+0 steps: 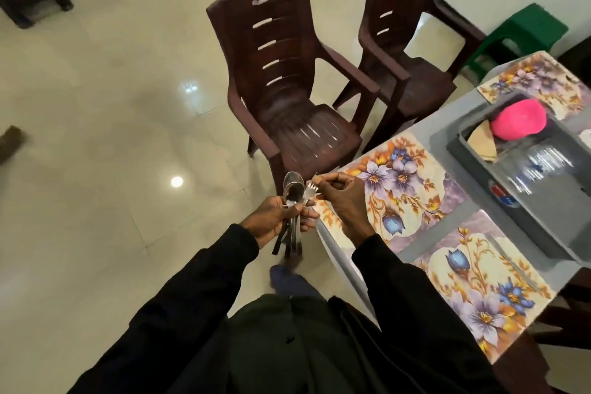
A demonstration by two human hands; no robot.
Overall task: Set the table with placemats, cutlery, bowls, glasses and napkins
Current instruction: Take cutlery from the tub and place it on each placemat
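While the person stands at the corner of the grey tabletop (425, 137), the left hand (275, 221) is closed around a bunch of shiny metal spoons and forks (292, 201), bowls and prongs pointing up. The right hand (339, 201) pinches one small silver fork (309, 190) out of the bunch with its fingertips (323, 187), just at the tabletop's edge.

Three flowery placemats are down: a near one (399, 189) right by the hands, one (479, 285) closer to the body, and a far one (537, 77). A grey plastic tub (527, 211) sits on the tabletop holding a bright pink bowl (518, 121) (what else is inside is hard to tell).

The bunch hangs over the floor (112, 137), not the tabletop. If the left hand's grip goes loose while the fork is pulled free, other pieces could slip and fall. The fork is held only lightly, so it could drop too.
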